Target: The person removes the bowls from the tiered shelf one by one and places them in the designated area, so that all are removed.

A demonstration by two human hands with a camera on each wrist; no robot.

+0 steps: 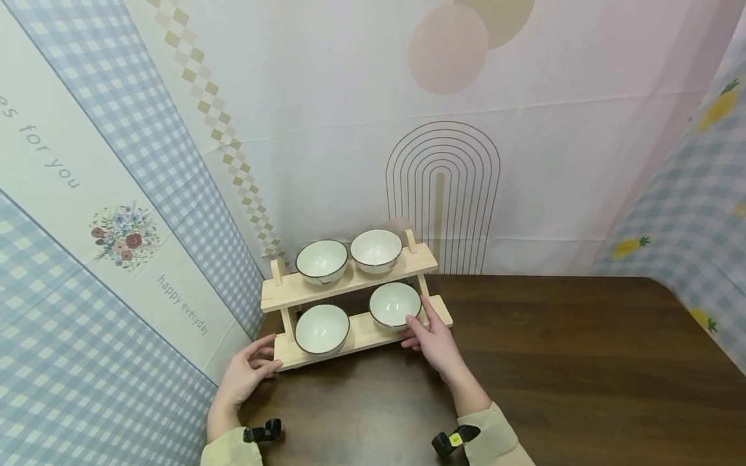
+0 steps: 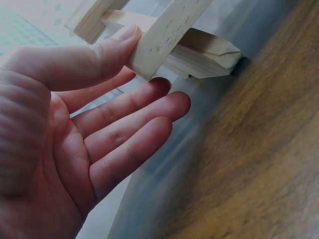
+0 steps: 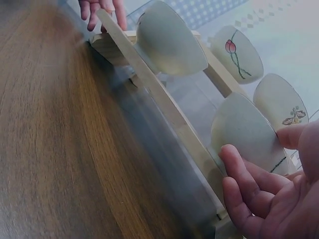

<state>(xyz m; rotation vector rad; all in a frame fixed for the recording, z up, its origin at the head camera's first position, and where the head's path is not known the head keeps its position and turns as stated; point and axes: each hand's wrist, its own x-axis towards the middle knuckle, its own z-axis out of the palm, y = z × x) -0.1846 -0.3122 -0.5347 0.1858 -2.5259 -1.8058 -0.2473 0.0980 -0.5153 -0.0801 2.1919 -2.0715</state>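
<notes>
A two-tier wooden rack (image 1: 361,331) stands on the table, with white, dark-rimmed bowls on both shelves. My left hand (image 1: 241,377) holds the left end of the lower shelf between thumb and index finger, while its other fingers extend below the board in the left wrist view. At the other end, my right hand (image 1: 434,342) grips the lower right bowl (image 1: 395,304), thumb at its rim and fingers along its side. The lower left bowl (image 1: 322,330) sits beside it. On the upper shelf are a left bowl (image 1: 322,260) and a right bowl (image 1: 376,249).
The dark wooden table (image 1: 559,362) extends to the right of the rack. A printed cloth (image 1: 326,162) hangs close behind it, and a blue checked cloth (image 1: 192,194) hangs along the left side. Short wooden posts (image 1: 411,241) rise from the upper shelf.
</notes>
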